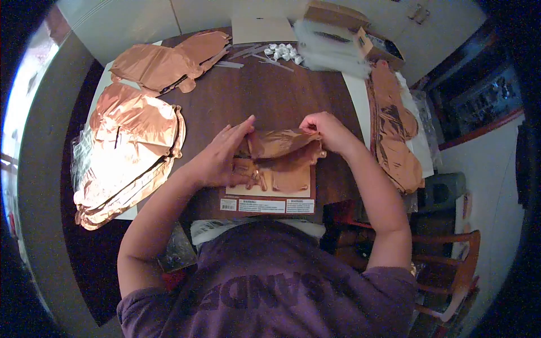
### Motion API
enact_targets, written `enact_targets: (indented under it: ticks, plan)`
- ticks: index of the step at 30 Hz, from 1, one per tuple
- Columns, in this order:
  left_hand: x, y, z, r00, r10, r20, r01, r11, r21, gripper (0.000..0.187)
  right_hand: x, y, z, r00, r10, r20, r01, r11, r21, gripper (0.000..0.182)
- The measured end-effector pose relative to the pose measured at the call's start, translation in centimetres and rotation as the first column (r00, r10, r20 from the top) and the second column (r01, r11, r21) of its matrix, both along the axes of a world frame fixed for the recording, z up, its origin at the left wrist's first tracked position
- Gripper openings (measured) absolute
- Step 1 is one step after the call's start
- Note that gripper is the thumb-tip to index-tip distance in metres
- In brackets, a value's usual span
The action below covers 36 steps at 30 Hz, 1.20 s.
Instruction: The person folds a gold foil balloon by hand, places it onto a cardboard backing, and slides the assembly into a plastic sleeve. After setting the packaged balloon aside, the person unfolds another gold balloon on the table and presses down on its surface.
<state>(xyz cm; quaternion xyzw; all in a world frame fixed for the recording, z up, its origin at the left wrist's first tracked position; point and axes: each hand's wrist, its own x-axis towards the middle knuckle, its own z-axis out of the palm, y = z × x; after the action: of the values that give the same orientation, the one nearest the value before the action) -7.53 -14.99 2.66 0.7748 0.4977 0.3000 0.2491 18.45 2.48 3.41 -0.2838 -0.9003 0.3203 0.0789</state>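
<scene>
A copper-coloured foil balloon (284, 147), partly folded, lies over a printed card (267, 206) with warning text along its near edge. My right hand (327, 132) pinches the balloon's far right corner, fingers pressed together. At the balloon's left side is my left hand (225, 155), its fingers apart and its thumb side near the foil; the palm rests over the card's left part.
Flat copper foil balloons lie at the left (132, 141), the far left (163, 62) and the right (394, 135). Clear strips (253, 52), a white bundle (283, 52), plastic bags (332, 48) and an open box (380, 45) are at the back. A wooden chair (465, 270) stands at right.
</scene>
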Motion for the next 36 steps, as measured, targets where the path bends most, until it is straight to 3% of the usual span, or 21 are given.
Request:
enact_targets:
  ticks: [3, 7, 9, 12, 15, 19, 22, 25, 28, 32, 36]
  plan:
    - [-0.1, 0.2, 0.0, 0.999, 0.001, -0.035, -0.002, 0.999, -0.032, 0.124, 0.0, 0.7, -0.9, 1.0, -0.002, -0.02, 0.001, 0.998, -0.064, 0.01]
    - [-0.1, 0.3, 0.2, 0.994, 0.002, -0.109, -0.004, 1.0, -0.018, 0.118, -0.2, 0.5, -0.6, 0.992, 0.112, -0.051, -0.095, 0.963, 0.253, 0.005]
    - [-0.3, 0.2, 0.1, 0.99, 0.009, -0.138, -0.008, 1.0, 0.006, 0.112, -0.4, -1.3, 0.2, 0.996, 0.094, 0.004, -0.084, 0.864, 0.496, 0.007]
    - [-0.6, 0.2, -0.6, 0.98, 0.006, -0.198, 0.006, 0.998, 0.061, 0.101, -0.3, -3.8, 0.6, 0.983, 0.174, 0.059, -0.152, 0.59, 0.793, 0.003]
    - [-0.8, 0.3, -1.0, 0.967, -0.013, -0.254, 0.043, 0.993, 0.114, 0.092, 0.7, -4.5, -0.3, 0.955, 0.283, 0.087, -0.21, 0.437, 0.874, 0.006]
    - [-0.9, -0.1, -1.3, 0.967, 0.005, -0.254, 0.02, 0.995, 0.097, 0.087, 2.0, -5.7, 0.3, 0.947, 0.183, 0.264, -0.321, 0.527, 0.787, 0.039]
    - [-1.0, -0.4, -1.1, 0.966, -0.007, -0.258, 0.027, 0.997, 0.076, 0.084, 2.1, -6.9, 0.4, 0.948, 0.06, 0.312, -0.302, 0.474, 0.827, 0.045]
    - [-1.8, -0.1, 0.2, 0.94, -0.032, -0.34, 0.08, 0.989, 0.128, 0.077, 1.6, -7.4, 0.9, 0.93, 0.018, 0.367, -0.314, 0.557, 0.769, 0.045]
    - [-0.8, 0.8, 3.1, 0.944, -0.065, -0.324, 0.127, 0.976, 0.177, 0.075, 1.0, -7.9, 1.4, 0.877, -0.014, 0.481, -0.43, 0.426, 0.796, 0.041]
    - [4.5, 2.2, 2.0, 0.96, -0.167, -0.224, 0.214, 0.955, 0.205, 0.079, 1.0, -7.9, 0.3, 0.891, -0.002, 0.455, -0.39, 0.511, 0.766, 0.045]
    - [3.3, 2.3, -1.0, 0.857, -0.232, -0.46, 0.328, 0.934, 0.14, 0.088, 1.7, -8.3, 0.7, 0.918, -0.002, 0.396, -0.318, 0.591, 0.741, 0.051]
